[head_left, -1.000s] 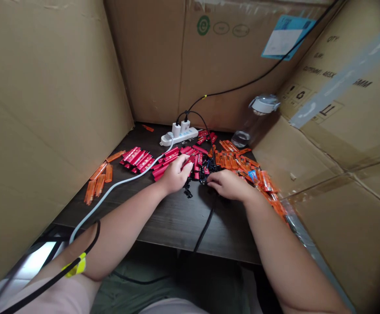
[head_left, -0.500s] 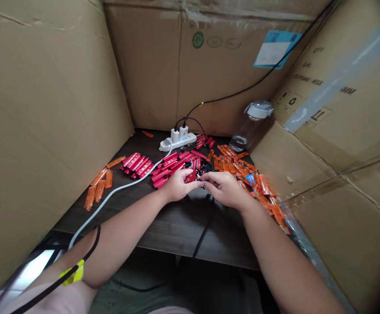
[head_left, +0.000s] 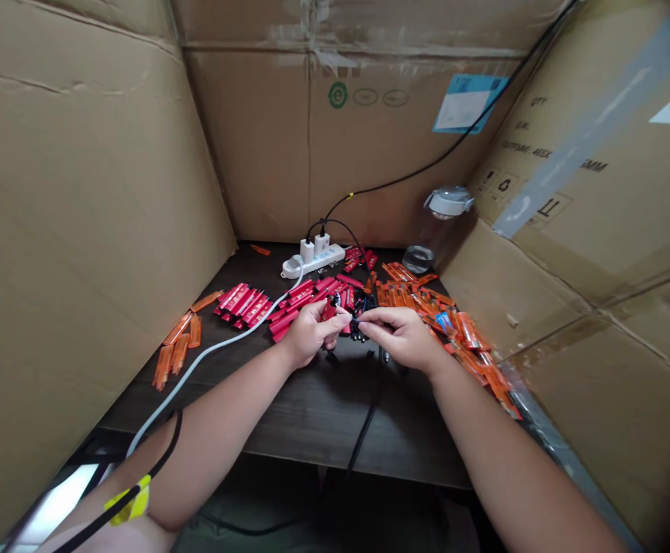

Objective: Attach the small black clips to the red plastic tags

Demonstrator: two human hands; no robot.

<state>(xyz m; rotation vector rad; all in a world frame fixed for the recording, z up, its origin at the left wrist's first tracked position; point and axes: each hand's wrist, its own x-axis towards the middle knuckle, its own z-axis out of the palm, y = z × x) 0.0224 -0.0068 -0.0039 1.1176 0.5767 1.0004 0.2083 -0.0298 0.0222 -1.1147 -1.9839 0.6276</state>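
My left hand [head_left: 307, 335] is closed around a red casing [head_left: 329, 309], held upright with its end showing above my fingers. The thumb and index finger of that hand also meet at a small piece between the hands, too small to name. My right hand [head_left: 399, 335] pinches a small dark part [head_left: 356, 320] between thumb and fingertips, close to the left thumb. Just beyond the hands lies a pile of small black parts [head_left: 363, 303], partly hidden by them. Red casings [head_left: 297, 296] lie heaped behind my left hand.
Orange flat casings [head_left: 398, 296] spread along the right, with several more [head_left: 179, 352] at left. A stack of red casings [head_left: 243, 305] sits by a white cable [head_left: 197, 358]. A power strip [head_left: 315, 262] and a bottle [head_left: 432, 230] stand behind, within cardboard walls [head_left: 248, 146].
The red casing now stands up in my left hand, and the fingertips have parted slightly. The view has tilted a little upward, so the scene sits lower.
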